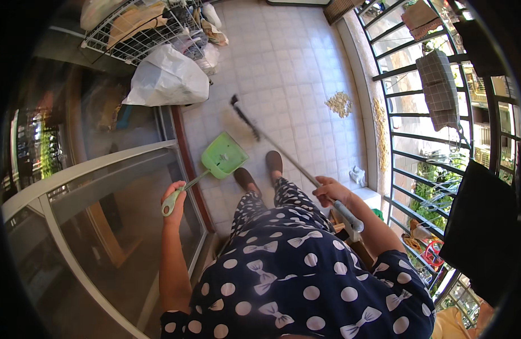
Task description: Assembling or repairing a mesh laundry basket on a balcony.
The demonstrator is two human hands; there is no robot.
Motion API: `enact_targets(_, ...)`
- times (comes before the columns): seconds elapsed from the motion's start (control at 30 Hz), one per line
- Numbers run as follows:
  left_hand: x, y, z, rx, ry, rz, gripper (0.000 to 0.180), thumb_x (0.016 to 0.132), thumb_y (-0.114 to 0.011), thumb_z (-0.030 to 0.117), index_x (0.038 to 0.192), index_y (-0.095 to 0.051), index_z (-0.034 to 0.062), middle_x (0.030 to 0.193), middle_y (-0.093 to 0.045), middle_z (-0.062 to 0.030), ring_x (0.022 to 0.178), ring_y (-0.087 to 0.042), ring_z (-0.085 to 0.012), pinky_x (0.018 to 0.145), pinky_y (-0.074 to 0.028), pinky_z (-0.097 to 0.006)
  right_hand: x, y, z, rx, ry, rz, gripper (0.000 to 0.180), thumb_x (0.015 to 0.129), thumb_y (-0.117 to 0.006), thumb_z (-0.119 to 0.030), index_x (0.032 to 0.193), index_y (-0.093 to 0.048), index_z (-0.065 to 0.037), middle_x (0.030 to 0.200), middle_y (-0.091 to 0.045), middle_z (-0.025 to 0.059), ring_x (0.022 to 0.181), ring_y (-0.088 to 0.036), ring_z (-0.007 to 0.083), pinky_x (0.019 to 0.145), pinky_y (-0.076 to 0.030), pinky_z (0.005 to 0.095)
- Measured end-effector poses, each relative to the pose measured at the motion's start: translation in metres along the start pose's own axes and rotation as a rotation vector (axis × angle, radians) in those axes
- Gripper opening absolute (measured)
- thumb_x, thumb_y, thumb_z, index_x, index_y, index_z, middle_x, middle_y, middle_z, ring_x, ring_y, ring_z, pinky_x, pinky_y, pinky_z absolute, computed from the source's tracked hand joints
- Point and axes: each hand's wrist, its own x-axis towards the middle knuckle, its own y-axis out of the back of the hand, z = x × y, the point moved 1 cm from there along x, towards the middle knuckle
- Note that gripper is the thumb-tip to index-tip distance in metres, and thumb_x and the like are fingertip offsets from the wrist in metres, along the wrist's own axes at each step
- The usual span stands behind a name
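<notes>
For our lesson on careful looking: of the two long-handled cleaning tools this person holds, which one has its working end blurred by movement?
The broom in the right hand; its dark head smears across the tiles. The green dustpan, in the left hand, looks sharp.
</notes>
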Motion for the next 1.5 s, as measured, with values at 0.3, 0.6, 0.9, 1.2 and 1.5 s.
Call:
enact_targets(0.3,-0.016,0.027,-0.021,0.002,-0.009,0.042,0.022,0.081,-0.059,0.004,0.102,-0.066,0.0031,0.095,-0.066,-0.0046,0.090,-0.059,-0.0134,0.083,-0.046,-0.027,0.073,-0.060,0.037,-0.075,-0.035,0.126,0.024,0.071,-0.060,-0.003,0.093,-0.048,-0.002,0.065,-0.049,0.0079,0.046,-0.046,0.0175,0.038,-0.036,0.0288)
enact_targets(0.6,-0.019,0.055,-0.043,-0.024,0.042,-0.017,0.025,0.082,-0.058,0.005,0.105,-0.065,0.0025,0.101,-0.064,-0.0039,0.095,-0.057,-0.0122,0.086,-0.044,-0.026,0.063,-0.111,0.034,0.279,-0.087,-0.214,0.010,0.085,-0.054,-0.001,0.090,-0.048,-0.007,0.060,-0.042,0.0024,0.041,-0.042,0.0131,0.037,-0.033,0.0276)
enact_targets(0.9,-0.048,0.085,-0.054,-0.128,0.100,0.059,0.024,0.082,-0.059,0.003,0.106,-0.065,0.0023,0.105,-0.064,-0.0056,0.097,-0.058,-0.0133,0.088,-0.044,-0.026,0.074,-0.138,0.010,-0.235,0.020,0.014,0.019,0.075,-0.060,-0.004,0.091,-0.051,-0.003,0.064,-0.054,0.0060,0.047,-0.050,0.0146,0.042,-0.040,0.0281)
enact_targets(1.2,-0.011,0.078,-0.059,-0.337,0.016,0.162,0.024,0.081,-0.059,0.002,0.105,-0.065,0.0016,0.090,-0.064,-0.0026,0.084,-0.056,-0.0102,0.078,-0.046,-0.025,0.153,-0.153,0.024,-0.415,0.259,-0.536,0.017,0.087,-0.055,-0.008,0.072,-0.047,-0.005,0.059,-0.044,0.0037,0.054,-0.047,0.0155,0.053,-0.040,0.0288)
enact_targets(1.5,0.081,0.123,-0.002,-0.283,0.024,0.100,0.024,0.083,-0.057,0.002,0.106,-0.061,0.0045,0.104,-0.061,-0.0025,0.098,-0.055,-0.0120,0.089,-0.043,-0.025,0.082,-0.193,-0.144,-0.034,-0.078,-0.240,0.021,0.094,-0.050,-0.021,0.080,-0.050,-0.005,0.063,-0.051,0.0056,0.049,-0.048,0.0174,0.044,-0.041,0.0302)
